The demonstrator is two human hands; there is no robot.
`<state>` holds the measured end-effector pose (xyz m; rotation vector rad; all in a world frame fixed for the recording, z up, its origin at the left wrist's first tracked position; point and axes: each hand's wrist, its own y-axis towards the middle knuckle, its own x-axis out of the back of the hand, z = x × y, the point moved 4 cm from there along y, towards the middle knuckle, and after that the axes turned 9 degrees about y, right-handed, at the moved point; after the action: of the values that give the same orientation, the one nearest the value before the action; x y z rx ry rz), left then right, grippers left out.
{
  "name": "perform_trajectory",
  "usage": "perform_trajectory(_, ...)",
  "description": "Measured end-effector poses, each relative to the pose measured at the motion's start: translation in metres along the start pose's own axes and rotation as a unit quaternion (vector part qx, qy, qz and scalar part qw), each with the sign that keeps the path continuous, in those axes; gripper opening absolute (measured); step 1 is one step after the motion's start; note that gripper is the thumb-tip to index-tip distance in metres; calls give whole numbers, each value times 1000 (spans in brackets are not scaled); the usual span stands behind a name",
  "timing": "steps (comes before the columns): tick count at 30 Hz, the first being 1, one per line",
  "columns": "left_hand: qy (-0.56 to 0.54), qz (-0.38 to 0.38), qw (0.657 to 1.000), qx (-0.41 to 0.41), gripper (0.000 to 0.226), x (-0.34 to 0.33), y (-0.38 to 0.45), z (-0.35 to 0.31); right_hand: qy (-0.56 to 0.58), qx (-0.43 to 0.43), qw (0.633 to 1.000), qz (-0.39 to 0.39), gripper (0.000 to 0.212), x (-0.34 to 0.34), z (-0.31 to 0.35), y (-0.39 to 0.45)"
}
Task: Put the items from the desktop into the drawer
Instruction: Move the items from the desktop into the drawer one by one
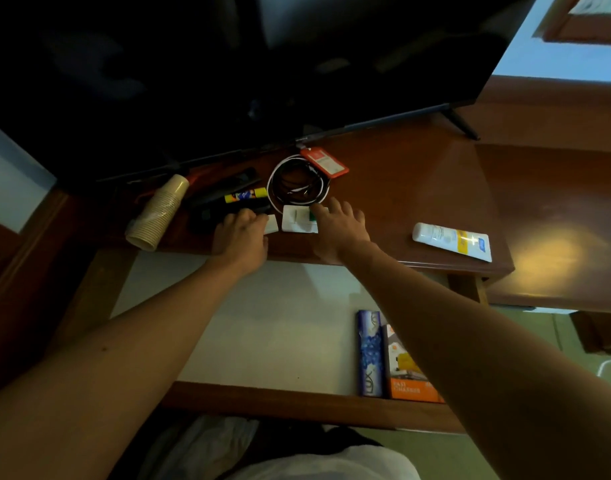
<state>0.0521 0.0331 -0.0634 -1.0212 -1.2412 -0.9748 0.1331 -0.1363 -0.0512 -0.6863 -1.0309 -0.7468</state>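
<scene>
Two hands reaching over the desktop (pixel 401 174), both working at small items near its front edge. Left hand (pixel 240 239): fingers curled down, tips touching a dark flat item and a small white packet (pixel 271 225); whether anything is actually gripped, cannot tell. Right hand (pixel 338 225): fingers spread and arched, tips pressing on a white square packet (pixel 297 220) with a green patch, nothing lifted.

Lying just beyond the fingers: coiled cables (pixel 297 183), black and white, looped into a ring; red tag (pixel 325 161), flat, rounded corners, touching the coil; yellow-and-blue stick (pixel 246 195), cylindrical, glossy; dark remote-like bars, details too dim to make out. Lying further left: stack of paper cups (pixel 158 213), ribbed, beige, tipped on its side. Sitting well apart to the right: white tube (pixel 453 241), smooth plastic, yellow-and-blue label. Looming behind: television (pixel 228 64), black, glossy.

Standing open below the desk edge: drawer (pixel 262 323), pale lining, wooden front rail. Already holding two boxes at its right end: purple soap box (pixel 369 355) and orange box (pixel 406 368), both cardboard, rectangular, side by side and touching.

Progress, judging by the layout: early; two items stowed, most remaining on the polished brown wood.
</scene>
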Motion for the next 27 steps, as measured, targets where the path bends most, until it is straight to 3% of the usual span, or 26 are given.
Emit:
perform_trajectory(5,-1,12,1000,6,48,-2,7,4,-2,14,998,58,71,2,-10,17)
perform_trajectory(11,-20,23,999,26,51,-2,13,5,-29,28,998,47,62,7,-13,22)
perform_trajectory(18,46,73,996,-12,48,3,21,3,-82,25,995,44,78,5,-13,10)
perform_trajectory(23,51,77,994,-51,46,3,13,-1,-41,-2,999,35,76,2,-8,-4)
perform_trajectory(27,30,10,997,-73,42,5,-7,-7,61,-75,995,-15,83,-11,-7,-39)
